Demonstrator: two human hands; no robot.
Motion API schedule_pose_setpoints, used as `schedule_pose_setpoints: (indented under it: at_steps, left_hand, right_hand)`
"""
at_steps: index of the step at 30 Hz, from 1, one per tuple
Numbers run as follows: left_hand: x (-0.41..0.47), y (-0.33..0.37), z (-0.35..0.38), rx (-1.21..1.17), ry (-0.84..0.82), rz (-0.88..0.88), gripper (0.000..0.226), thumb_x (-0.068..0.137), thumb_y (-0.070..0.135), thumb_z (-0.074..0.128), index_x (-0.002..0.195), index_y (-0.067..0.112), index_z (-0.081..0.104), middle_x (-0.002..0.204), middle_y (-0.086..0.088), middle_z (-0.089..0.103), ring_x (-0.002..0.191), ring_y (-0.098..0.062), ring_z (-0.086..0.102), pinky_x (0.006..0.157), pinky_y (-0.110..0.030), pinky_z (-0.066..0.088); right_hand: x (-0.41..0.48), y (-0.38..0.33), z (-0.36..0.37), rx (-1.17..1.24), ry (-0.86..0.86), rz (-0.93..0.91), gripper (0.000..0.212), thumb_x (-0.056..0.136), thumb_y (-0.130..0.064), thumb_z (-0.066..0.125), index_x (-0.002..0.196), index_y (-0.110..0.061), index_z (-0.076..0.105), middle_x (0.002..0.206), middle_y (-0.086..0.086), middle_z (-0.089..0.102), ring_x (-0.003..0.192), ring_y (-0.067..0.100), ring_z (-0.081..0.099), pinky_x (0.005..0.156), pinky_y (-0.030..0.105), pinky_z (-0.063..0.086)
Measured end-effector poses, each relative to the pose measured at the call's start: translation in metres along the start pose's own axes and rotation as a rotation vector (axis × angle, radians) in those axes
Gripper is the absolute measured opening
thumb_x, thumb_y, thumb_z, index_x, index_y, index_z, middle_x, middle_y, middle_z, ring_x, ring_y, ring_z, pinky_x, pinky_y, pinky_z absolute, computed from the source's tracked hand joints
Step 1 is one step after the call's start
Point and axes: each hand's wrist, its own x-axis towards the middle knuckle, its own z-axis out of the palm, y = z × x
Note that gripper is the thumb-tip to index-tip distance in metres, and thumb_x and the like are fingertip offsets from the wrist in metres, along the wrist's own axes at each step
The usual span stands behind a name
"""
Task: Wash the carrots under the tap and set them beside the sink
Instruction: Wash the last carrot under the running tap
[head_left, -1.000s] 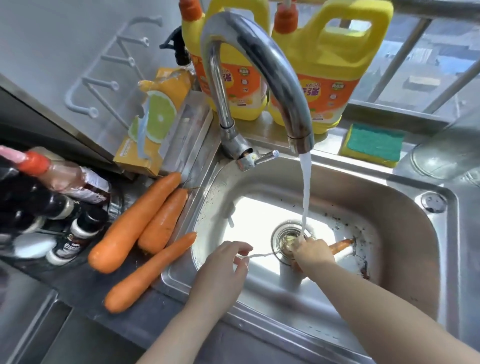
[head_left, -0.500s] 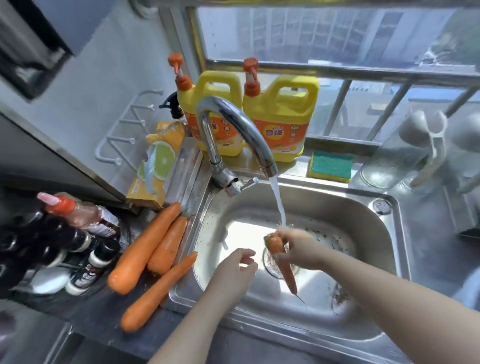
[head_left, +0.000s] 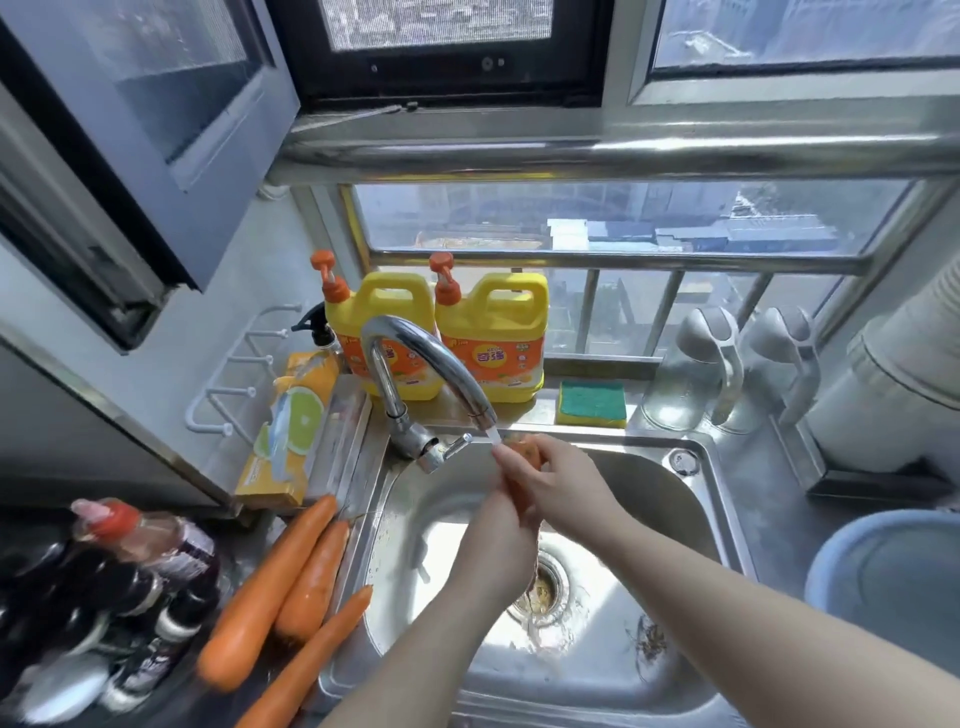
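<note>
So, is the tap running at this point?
On: a short white stream leaves the tap and lands on the carrot held under it.

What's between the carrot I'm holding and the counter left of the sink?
Nothing visible stands between the held carrot and the sink rim. That counter already holds three carrots, with bottles beyond, so free space looks narrow.

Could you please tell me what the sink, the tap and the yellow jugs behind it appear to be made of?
The sink looks like stainless steel with a brushed finish: it is grey with soft glare. The tap seems to be chromed or polished metal, given the bright, mirror-like highlights along its curve. The yellow jugs are probably glossy moulded plastic: they are opaque, with handles formed in.
</note>
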Motion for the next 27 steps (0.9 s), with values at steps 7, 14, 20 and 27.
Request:
schedule_pose_setpoints:
  at_steps: [7, 14, 20, 27]
  left_hand:
    - [0.012, -0.019, -0.016, 0.002, -0.024, -0.066, 0.043, 0.102, 0.030, 0.053, 0.143, 0.032, 0.040, 0.121, 0.005, 0.065, 0.111, -0.018, 0.062, 0.096, -0.043, 0.051]
    - [0.012, -0.026, -0.016, 0.105, -0.016, -0.016, 0.039, 0.102, 0.024, 0.054, 0.139, 0.027, 0.045, 0.119, 0.008, 0.063, 0.103, -0.011, 0.057, 0.082, -0.026, 0.043]
    - [0.016, -0.037, -0.022, -0.038, -0.115, -0.064, 0.033, 0.093, 0.040, 0.055, 0.126, 0.042, 0.050, 0.111, 0.011, 0.066, 0.108, -0.020, 0.064, 0.093, -0.050, 0.055]
    - [0.024, -0.034, -0.026, -0.055, -0.142, -0.051, 0.044, 0.090, 0.044, 0.057, 0.132, 0.039, 0.045, 0.112, 0.004, 0.067, 0.107, -0.022, 0.064, 0.092, -0.050, 0.056]
  right_hand:
    - [0.002, -0.001, -0.006, 0.521, -0.355, 0.111, 0.025, 0.100, -0.026, 0.060, 0.112, -0.007, 0.070, 0.072, -0.011, 0.065, 0.062, 0.000, 0.056, 0.059, 0.013, 0.044]
    - [0.011, 0.000, 0.001, 0.014, -0.150, -0.096, 0.011, 0.089, -0.035, 0.074, 0.092, -0.025, 0.073, 0.071, -0.007, 0.067, 0.059, 0.002, 0.055, 0.063, 0.024, 0.047]
    - [0.008, -0.008, -0.015, 0.460, -0.467, 0.054, 0.018, 0.099, -0.016, 0.063, 0.114, -0.009, 0.070, 0.065, -0.008, 0.064, 0.056, 0.011, 0.054, 0.057, 0.019, 0.046]
    - [0.016, -0.013, -0.016, 0.316, -0.328, -0.040, 0.014, 0.095, -0.029, 0.070, 0.084, -0.021, 0.074, 0.059, -0.008, 0.059, 0.055, 0.011, 0.052, 0.057, 0.025, 0.044]
